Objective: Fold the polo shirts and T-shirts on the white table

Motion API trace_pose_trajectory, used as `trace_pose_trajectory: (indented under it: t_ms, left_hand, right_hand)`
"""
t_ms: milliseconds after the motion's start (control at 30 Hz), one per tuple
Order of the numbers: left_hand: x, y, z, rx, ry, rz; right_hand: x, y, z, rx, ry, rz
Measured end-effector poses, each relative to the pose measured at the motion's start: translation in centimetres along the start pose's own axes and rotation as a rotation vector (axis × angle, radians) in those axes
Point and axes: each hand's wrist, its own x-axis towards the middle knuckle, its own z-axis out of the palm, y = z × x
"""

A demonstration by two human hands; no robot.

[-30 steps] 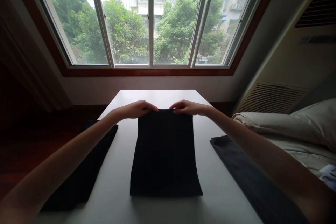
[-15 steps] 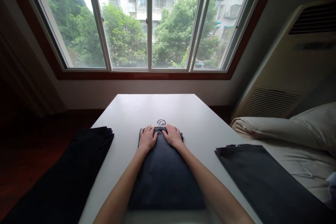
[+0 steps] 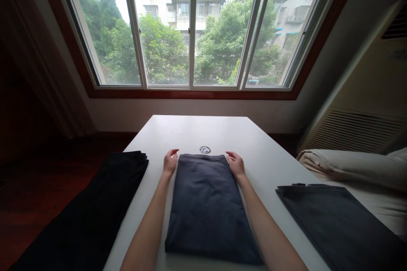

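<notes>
A folded dark blue-grey garment [image 3: 211, 207] lies flat in front of me on the white table [image 3: 197, 133], its far edge straight. Just left of its far left corner is my left hand [image 3: 171, 162], fingers loosely bent and nothing in them. My right hand [image 3: 235, 164] is at the far right corner, fingers slightly curled and parted; whether it touches the cloth I cannot tell. Beyond the far edge sits a small round black-and-white mark or disc [image 3: 205, 150].
Black folded cloth [image 3: 92, 203] hangs over the table's left side. Another dark folded garment [image 3: 337, 216] lies at the right edge. A beige padded seat [image 3: 352, 169] stands on the right, near a large vented appliance [image 3: 359, 131]. A window [image 3: 190, 42] is ahead.
Both hands have come off the garment's far end and moved apart to its two sides. The far end looks smoother now. The view has turned slightly left.
</notes>
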Motion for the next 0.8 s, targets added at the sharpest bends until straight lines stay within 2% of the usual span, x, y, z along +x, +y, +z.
trace_pose_trajectory:
  t_ms: [100,167,333,500,600,733,800]
  left_hand:
    - [0.9,-0.8,-2.7,-0.005,0.065,-0.018]
    - [0.7,-1.0,-3.6,0.004,0.072,-0.014]
    - [-0.8,-0.5,-3.5,0.111,-0.012,0.029]
    - [-1.9,0.6,-3.8,0.194,-0.062,0.052]
    - [-2.2,1.2,-4.3,0.226,-0.026,0.058]
    - [-2.1,1.3,-4.6,0.246,0.09,0.052]
    - [-2.0,1.1,-4.8,0.238,0.098,0.054]
  right_hand:
    - [0.7,1.3,-2.0,0.067,0.11,0.055]
    - [0.5,1.7,-2.5,0.092,0.126,0.066]
    - [-1.0,1.0,-2.4,0.077,0.085,0.047]
    - [-2.0,-0.4,-3.0,0.009,0.106,0.036]
    - [-2.4,-1.0,-3.2,-0.056,0.146,0.042]
    - [-2.7,-1.5,-3.2,-0.121,0.241,0.067]
    - [-2.8,-1.7,-3.5,-0.128,0.304,0.082]
